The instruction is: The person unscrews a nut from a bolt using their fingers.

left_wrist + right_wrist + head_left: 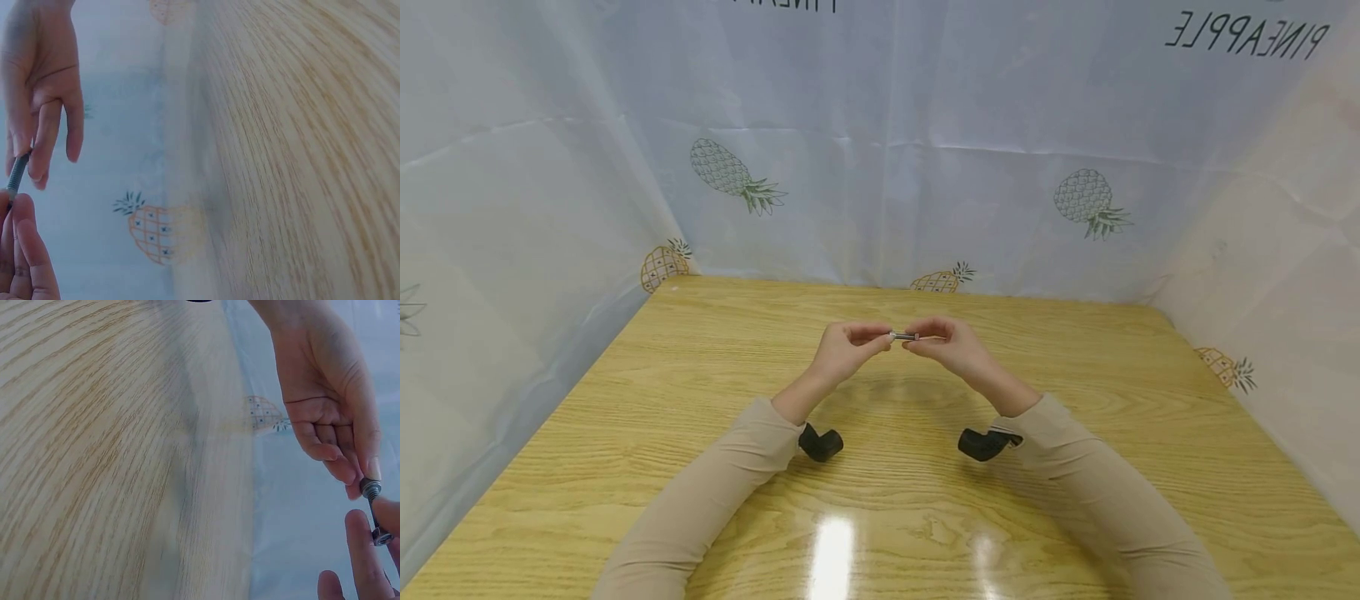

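A small metal bolt (905, 337) is held up over the wooden table, lying roughly level between both hands. My left hand (842, 352) pinches its left end between thumb and fingertips, where a nut (370, 487) sits on the bolt. From the other side, my right hand (958, 350) pinches the bolt near its head (381, 537) with thumb and fingers. Thread shows along the shank (17, 174) in the left wrist view. Fingers cover part of the bolt in every view.
The wooden table (895, 500) spreads below the hands. A white curtain (880, 208) printed with pineapples surrounds its back and sides. A black device sits under each sleeve cuff, a left one (823, 445) and a right one (983, 444).
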The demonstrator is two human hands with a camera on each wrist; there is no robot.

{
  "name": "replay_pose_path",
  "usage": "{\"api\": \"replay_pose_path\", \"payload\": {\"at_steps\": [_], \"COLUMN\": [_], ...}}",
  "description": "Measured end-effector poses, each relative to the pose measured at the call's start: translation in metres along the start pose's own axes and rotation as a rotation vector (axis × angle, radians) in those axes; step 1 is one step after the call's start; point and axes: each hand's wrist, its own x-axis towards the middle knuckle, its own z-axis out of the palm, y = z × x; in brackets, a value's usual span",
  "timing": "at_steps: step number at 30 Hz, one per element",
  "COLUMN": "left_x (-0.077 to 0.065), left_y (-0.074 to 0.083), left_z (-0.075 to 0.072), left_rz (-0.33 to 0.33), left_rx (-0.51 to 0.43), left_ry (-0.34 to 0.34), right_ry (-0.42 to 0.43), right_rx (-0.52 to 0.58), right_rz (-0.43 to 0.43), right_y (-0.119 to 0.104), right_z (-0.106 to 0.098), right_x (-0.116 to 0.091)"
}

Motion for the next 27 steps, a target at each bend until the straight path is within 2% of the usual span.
{"api": "replay_pose_path", "payload": {"at_steps": [6,9,17,24,27], "left_x": [-0.014,-0.017,0.001,0.002,0.002], "left_y": [0.021,0.024,-0.002,-0.006,-0.007], "left_z": [0.0,0.0,0.0,0.0,0.0], "left_rz": [-0.006,0.003,0.028,0.036,0.044], "left_rx": [0.033,0.037,0.02,0.014,0.015], "left_ry": [0.011,0.011,0.01,0.008,0.007], "right_ry": [-0.082,-0.11,-0.04,-0.102,-0.104], "right_rx": [-0.015,-0.011,-0.016,-0.007,0.0], "right_rz": [0.02,0.01,0.005,0.011,0.01], "right_y": [0.0,0.001,0.0,0.001,0.001], "right_z": [-0.002,-0.003,-0.002,-0.003,-0.003], "right_x": [0.0,0.001,0.0,0.001,0.001]}}
